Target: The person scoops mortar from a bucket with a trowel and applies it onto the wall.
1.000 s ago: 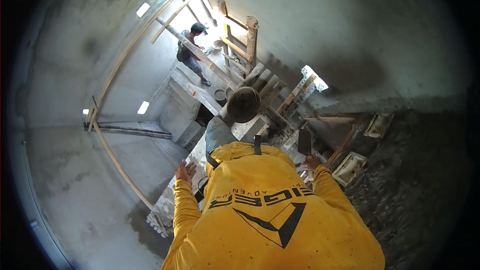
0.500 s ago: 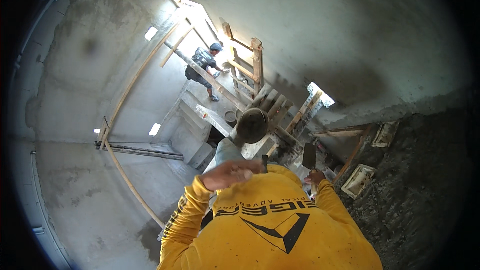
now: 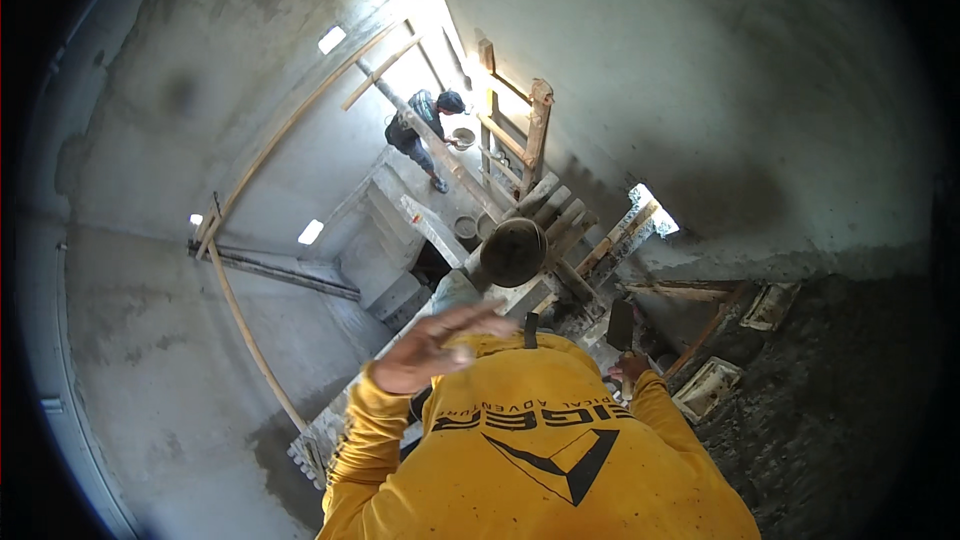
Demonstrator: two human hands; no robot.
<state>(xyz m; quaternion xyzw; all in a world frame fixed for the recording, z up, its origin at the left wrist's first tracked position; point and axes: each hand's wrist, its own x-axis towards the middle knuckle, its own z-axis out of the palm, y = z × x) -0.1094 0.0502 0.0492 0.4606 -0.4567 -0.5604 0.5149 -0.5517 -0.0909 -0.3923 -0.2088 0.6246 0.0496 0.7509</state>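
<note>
The bare left hand (image 3: 418,352), low at the side a second ago, is now raised before the yellow long-sleeved top (image 3: 490,485), fingers loosely extended and apparently empty. Only the right hand (image 3: 629,368) carries anything: its fingers grip the dark, flat-bladed trowel (image 3: 621,324) right of centre, below the round grey bucket (image 3: 513,253).

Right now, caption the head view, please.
Trowel in the right hand, left hand open; a bucket ahead, a co-worker bending beyond.

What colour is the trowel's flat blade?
The blade looks dark grey, best seen in the head view.
</note>
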